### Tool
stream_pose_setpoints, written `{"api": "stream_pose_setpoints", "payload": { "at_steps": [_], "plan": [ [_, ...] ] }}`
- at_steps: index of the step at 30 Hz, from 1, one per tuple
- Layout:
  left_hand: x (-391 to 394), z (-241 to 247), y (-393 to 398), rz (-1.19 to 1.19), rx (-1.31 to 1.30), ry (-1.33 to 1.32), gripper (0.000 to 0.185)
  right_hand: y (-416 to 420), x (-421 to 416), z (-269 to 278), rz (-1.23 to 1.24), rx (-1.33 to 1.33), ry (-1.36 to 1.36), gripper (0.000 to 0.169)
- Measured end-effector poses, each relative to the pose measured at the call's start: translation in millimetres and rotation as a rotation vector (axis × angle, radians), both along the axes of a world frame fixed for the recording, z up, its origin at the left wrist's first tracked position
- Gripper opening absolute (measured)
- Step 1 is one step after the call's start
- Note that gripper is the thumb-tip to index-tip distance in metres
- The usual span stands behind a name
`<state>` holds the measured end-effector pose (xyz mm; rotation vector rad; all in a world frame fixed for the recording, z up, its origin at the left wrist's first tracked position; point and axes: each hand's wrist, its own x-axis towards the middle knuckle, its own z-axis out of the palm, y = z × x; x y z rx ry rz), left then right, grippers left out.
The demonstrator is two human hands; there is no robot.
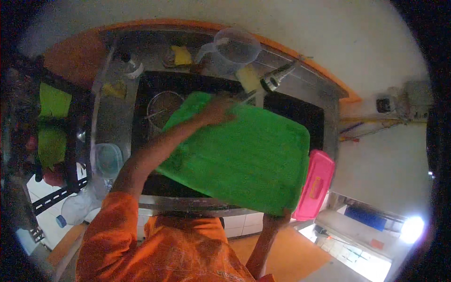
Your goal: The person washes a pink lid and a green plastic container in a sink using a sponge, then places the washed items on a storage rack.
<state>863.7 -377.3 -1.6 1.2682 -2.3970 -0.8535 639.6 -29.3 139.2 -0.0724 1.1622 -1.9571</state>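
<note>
A large green plastic tray or lid (243,155) is held tilted over a dark double sink (169,185). At its near right corner, my right hand (279,218) grips the edge from below, fingers mostly hidden. My left hand (219,110) lies against the upper part of the green surface; blur hides whether anything is in its fingers. Just beyond that hand is a metal tap (276,80), with a pale yellow cloth or sponge (248,79) beside it. A round, thin-rimmed object (155,100) sits in the left basin, partly covered by the green piece.
Behind the sink stand a clear plastic jug (236,47), a yellow sponge or cloth (181,55) and a bottle (133,67). A pink plastic lid (313,187) leans at the right edge. On the left are a clear container (107,159) and a blue-capped plastic bottle (75,208).
</note>
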Motion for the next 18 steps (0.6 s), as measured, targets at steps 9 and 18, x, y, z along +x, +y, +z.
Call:
{"api": "stream_pose_setpoints", "payload": {
  "at_steps": [9,18],
  "plan": [
    [115.3,32.3,69.2,0.608,0.455,0.240,0.087,24.5,-21.6,-16.9,-0.080,0.096,0.318,0.057],
    [102.0,13.0,73.6,0.509,0.609,0.304,0.090,56.6,-79.1,0.9,0.073,0.222,0.306,0.058]
  ]
}}
